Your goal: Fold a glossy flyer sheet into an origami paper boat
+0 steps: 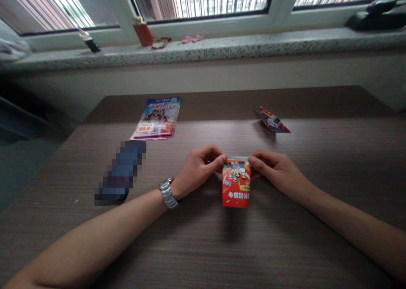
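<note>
A small red folded paper (236,187) with printed figures and upside-down lettering hangs between my hands over the brown table. My left hand (206,164), with a metal watch on the wrist, pinches its top left corner between thumb and fingers. At the top right corner my right hand (271,166) pinches it the same way. The paper's top edge shows a white strip. Beyond my right hand a folded paper shape (273,122) with pointed ends stands on the table.
Colourful flyers (158,119) lie stacked at the back left of the table (203,255). A blurred dark flat object (122,172) lies nearer, left of my watch. On the stone windowsill (222,50) are a red case (143,33) and a few small things.
</note>
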`<state>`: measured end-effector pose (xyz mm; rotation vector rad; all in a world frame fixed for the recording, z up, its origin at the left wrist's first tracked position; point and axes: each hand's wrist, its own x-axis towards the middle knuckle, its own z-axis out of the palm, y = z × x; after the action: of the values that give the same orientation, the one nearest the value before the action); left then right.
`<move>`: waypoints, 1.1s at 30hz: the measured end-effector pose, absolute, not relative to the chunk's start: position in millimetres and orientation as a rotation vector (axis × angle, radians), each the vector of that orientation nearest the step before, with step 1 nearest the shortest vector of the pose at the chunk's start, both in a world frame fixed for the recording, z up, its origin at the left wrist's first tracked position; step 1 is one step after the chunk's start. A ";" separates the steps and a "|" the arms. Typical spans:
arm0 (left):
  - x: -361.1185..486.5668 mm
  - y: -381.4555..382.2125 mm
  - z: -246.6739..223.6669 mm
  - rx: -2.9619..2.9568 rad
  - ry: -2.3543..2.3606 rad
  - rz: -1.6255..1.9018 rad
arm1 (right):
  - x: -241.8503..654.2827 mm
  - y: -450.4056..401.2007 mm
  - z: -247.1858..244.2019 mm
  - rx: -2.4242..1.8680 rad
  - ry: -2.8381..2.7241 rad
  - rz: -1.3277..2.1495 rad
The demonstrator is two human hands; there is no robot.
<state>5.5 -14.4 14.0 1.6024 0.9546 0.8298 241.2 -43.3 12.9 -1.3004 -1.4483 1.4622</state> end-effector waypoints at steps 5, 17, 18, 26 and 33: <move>6.4 -15.4 15.4 1.600 0.946 0.828 | 239.3 -44.6 16.5 -1.316 -1.491 1.435; 5.7 -14.8 12.2 1.601 0.943 0.797 | 240.3 -44.2 16.1 -1.326 -1.524 1.384; 5.7 -14.8 11.3 1.608 0.944 0.802 | 240.1 -44.1 16.6 -1.335 -1.530 1.373; 6.2 -14.3 10.3 1.609 0.916 0.822 | 241.0 -44.4 16.0 -1.341 -1.538 1.350; 5.7 -14.0 11.4 1.615 0.911 0.800 | 240.5 -45.1 16.0 -1.345 -1.545 1.347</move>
<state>5.7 -14.0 11.4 1.6149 0.9107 0.7997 240.5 -45.1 16.0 -1.3448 -1.5446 1.3470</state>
